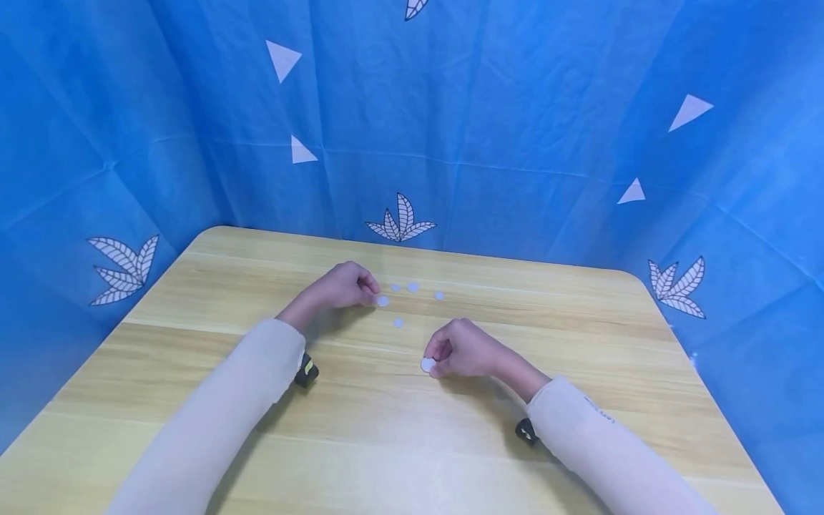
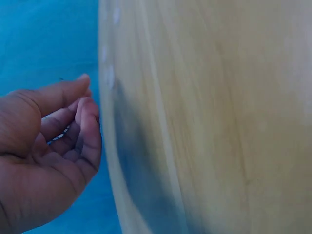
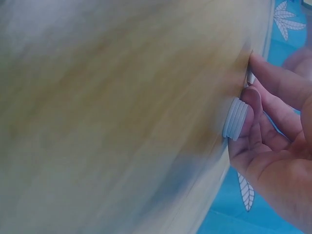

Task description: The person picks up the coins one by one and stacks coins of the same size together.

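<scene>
My right hand (image 1: 465, 349) holds a short stack of pale, silvery round coins (image 3: 235, 119) in its curled fingers, over the near middle of the table. Another thin coin (image 3: 251, 77) shows edge-on by the thumb and forefinger in the right wrist view. Farther forward, my left hand (image 1: 347, 285) hangs low with its fingers curled and thumb tip close to them. Its fingertips overlap the edge of a coin (image 1: 383, 301) in the head view. The left wrist view shows nothing between those fingers (image 2: 90, 124). Just right of this hand lie more coins (image 1: 413, 287) of differing sizes.
One small coin (image 1: 398, 322) lies between the two hands, and another (image 1: 439, 295) sits farther right. The wooden table (image 1: 360, 458) has rounded far corners. A blue printed curtain (image 1: 515, 129) hangs close behind and on both sides.
</scene>
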Action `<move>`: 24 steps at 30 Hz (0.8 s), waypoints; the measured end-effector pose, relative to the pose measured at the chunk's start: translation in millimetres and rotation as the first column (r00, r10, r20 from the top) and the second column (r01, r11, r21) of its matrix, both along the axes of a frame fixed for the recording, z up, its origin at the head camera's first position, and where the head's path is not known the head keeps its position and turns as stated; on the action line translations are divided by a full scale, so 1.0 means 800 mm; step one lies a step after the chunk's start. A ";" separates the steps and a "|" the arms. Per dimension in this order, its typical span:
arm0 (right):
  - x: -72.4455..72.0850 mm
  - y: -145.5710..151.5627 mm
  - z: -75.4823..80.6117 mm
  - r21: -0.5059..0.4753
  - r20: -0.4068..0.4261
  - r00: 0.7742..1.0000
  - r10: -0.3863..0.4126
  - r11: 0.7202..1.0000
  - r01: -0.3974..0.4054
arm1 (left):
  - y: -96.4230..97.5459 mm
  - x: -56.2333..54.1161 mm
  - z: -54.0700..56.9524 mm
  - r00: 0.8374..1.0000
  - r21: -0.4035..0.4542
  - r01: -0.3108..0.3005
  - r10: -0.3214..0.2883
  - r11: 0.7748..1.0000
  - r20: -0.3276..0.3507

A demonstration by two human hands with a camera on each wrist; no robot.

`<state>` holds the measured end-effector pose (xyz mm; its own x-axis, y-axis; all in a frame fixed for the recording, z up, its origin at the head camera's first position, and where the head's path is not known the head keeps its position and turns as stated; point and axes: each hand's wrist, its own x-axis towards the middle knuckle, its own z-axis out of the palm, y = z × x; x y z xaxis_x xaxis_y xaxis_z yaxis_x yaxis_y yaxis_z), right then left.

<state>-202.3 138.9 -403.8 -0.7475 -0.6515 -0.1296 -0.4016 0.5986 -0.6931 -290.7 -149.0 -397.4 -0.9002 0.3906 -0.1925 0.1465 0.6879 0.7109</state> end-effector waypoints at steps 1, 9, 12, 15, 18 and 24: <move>0.000 0.001 0.000 -0.007 -0.004 1.000 0.006 1.000 -0.006 | 0.001 -0.004 -0.002 1.000 -0.006 0.010 -0.010 1.000 0.004; 0.000 0.001 0.000 -0.015 0.000 1.000 0.009 1.000 -0.009 | 0.010 -0.018 -0.006 0.993 -0.114 0.111 -0.113 0.987 -0.015; 0.000 0.002 0.000 -0.024 -0.009 1.000 0.017 1.000 -0.017 | 0.013 -0.020 -0.005 0.991 -0.137 0.123 -0.129 0.983 -0.031; 0.000 0.002 0.000 -0.024 -0.012 1.000 0.018 1.000 -0.018 | 0.013 -0.023 -0.005 0.990 -0.133 0.130 -0.136 0.983 -0.036; 0.001 0.002 -0.001 -0.011 -0.002 1.000 0.009 1.000 -0.009 | 0.010 -0.026 -0.006 0.987 -0.118 0.150 -0.155 0.982 -0.031; 0.000 0.002 -0.003 -0.003 0.003 1.000 -0.001 1.000 0.001 | 0.005 -0.031 -0.006 0.983 -0.099 0.185 -0.183 0.978 0.025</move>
